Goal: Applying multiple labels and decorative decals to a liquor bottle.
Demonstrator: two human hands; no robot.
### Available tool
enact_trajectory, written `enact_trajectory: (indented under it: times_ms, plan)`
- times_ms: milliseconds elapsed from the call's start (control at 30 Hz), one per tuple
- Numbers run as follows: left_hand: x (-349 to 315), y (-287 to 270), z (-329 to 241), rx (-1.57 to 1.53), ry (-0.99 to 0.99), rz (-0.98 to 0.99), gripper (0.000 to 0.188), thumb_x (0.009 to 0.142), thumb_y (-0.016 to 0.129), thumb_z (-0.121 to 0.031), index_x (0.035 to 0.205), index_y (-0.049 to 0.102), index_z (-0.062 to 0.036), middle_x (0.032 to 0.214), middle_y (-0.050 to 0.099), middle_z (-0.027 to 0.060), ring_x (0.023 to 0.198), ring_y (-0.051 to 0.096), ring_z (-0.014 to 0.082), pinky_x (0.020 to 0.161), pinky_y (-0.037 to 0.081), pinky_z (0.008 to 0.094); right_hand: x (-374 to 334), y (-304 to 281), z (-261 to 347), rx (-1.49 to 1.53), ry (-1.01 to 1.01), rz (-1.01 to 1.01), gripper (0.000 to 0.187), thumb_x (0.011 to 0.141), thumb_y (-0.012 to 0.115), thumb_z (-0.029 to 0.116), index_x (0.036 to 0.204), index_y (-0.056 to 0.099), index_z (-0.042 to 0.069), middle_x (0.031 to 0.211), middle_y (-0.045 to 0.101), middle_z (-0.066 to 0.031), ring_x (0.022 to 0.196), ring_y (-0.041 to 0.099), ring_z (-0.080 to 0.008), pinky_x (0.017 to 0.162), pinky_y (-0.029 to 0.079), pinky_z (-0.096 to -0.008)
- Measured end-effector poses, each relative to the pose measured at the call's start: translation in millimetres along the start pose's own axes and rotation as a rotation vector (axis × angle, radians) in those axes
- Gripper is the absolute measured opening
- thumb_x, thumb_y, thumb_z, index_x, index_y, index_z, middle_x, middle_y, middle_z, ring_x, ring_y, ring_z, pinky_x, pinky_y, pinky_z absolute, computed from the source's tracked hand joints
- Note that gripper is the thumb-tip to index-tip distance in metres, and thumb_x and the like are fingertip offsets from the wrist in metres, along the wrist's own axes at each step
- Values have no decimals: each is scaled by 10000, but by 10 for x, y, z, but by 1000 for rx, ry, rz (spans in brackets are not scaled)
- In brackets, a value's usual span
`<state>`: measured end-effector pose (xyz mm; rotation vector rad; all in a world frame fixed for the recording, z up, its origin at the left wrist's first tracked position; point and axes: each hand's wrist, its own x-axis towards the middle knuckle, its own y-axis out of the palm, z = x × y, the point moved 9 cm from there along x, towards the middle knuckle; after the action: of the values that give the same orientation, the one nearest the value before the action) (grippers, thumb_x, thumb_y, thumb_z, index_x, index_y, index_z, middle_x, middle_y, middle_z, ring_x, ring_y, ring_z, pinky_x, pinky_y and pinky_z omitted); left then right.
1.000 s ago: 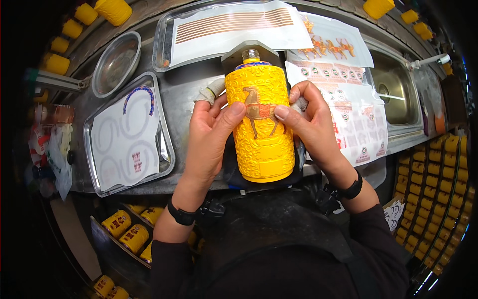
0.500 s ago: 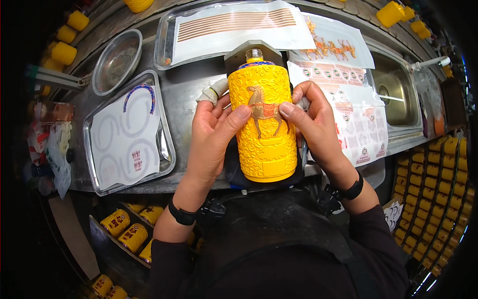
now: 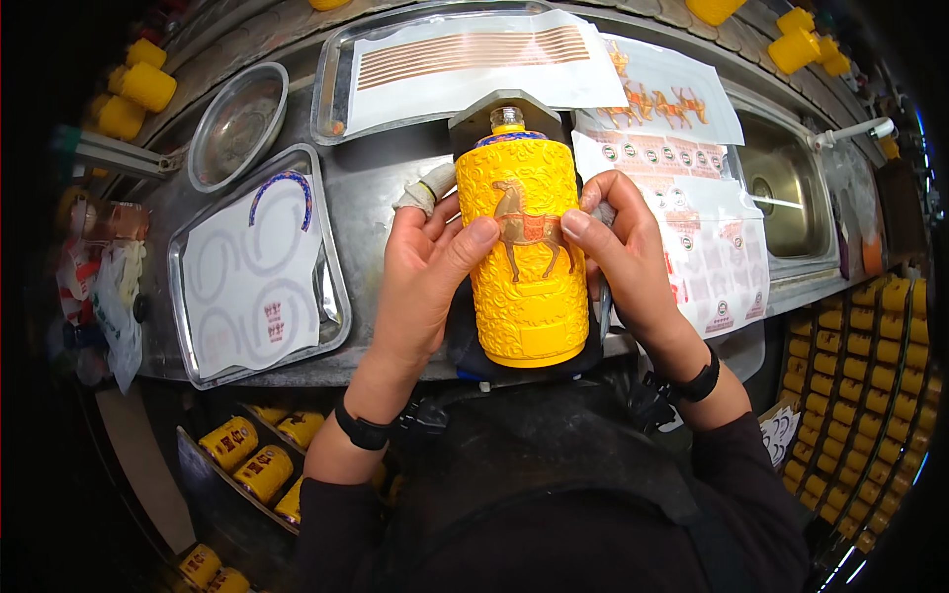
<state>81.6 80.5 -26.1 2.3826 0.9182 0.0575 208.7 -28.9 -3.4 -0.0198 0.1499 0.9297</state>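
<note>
A yellow bottle (image 3: 529, 318) with raised scrollwork stands before me, its clear glass neck (image 3: 506, 117) pointing away. A brown horse decal (image 3: 524, 225) with a red saddle cloth lies on its front. My left hand (image 3: 425, 262) holds the bottle's left side, thumb against the front by the horse's chest. On the opposite side, my right hand (image 3: 625, 242) grips the bottle, with its thumb pressed on the horse's rump. Pale coverings wrap fingertips on both hands. The undersides of the fingers behind the bottle are hidden.
Left on the metal bench lie a tray (image 3: 341, 311) with a decal sheet and a round metal bowl (image 3: 201, 163). Behind the bottle is another tray (image 3: 322, 99) with a striped sheet (image 3: 474, 59). Decal sheets (image 3: 727, 262) and a sink (image 3: 791, 212) are right. Yellow bottles (image 3: 265, 472) fill a lower rack.
The bottle and bench have shifted slightly within the picture. Both hands keep their hold, with the thumbs still on the bottle's front beside and on the horse decal.
</note>
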Motion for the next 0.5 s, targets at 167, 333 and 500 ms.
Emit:
enact_trajectory:
  times_ms: [167,333,500]
  plan:
    - [-14,-8,-2,39,-11,-3,653,860,737,-140,1365,353,13,1350,468,186,1232,505,236,1055,416,365,6,-10,-23,-24,-14,-7,289,858,713,168,919,451,59,869,460,1,824,471,-55,701,422,-210]
    - [-12,0,-1,39,-7,-5,665,855,745,-154,1362,351,18,1343,469,187,1234,504,237,1053,416,363,7,-6,-12,-42,-21,-8,290,861,712,168,924,451,58,872,460,-2,825,463,-55,707,420,-209]
    - [-15,-8,6,45,-9,-7,678,854,748,-168,1364,343,18,1339,470,187,1234,504,238,1052,417,364,1,-2,-1,-39,-21,-4,281,866,706,161,925,451,60,875,473,0,828,471,-53,710,426,-209]
